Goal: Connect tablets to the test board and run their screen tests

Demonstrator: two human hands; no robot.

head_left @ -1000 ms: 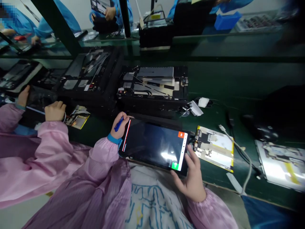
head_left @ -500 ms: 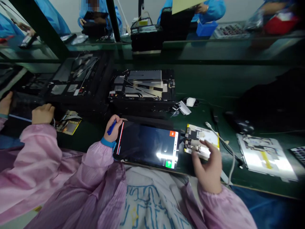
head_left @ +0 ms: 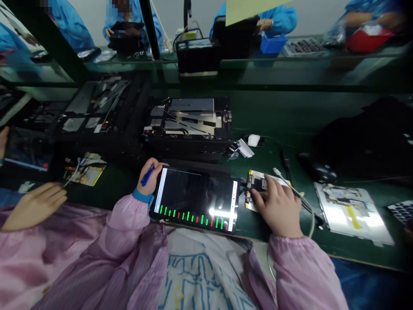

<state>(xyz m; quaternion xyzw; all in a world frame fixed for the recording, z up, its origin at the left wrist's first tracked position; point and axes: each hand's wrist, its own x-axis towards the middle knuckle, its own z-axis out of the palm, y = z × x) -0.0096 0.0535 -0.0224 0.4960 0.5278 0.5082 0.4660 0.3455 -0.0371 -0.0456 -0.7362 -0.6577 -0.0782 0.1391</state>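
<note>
My left hand (head_left: 148, 178) is closed around the left edge of a black tablet screen (head_left: 193, 193), with a blue pen (head_left: 147, 175) tucked between its fingers. Green and red bars run along the lower part of the lit screen. To its right, my right hand (head_left: 279, 206) lies over a battery pack with a circuit board (head_left: 253, 176), thumb on the board and fingers bent over the top. My palm and fingers cover much of the pack. Beside this hand runs a white cable (head_left: 305, 200).
Opened tablet shells (head_left: 190, 118) are stacked behind the screen. A metal plate with a board (head_left: 355, 211) lies at right, near a black mouse (head_left: 318, 168). At left, a co-worker's hand (head_left: 40, 204) is close to another battery pack (head_left: 92, 170). People in blue work beyond the shelf.
My right hand has come down onto the battery pack. Colored bars have appeared on the screen, and its red and green corner squares are gone. The co-worker's hand at left has moved toward the table edge.
</note>
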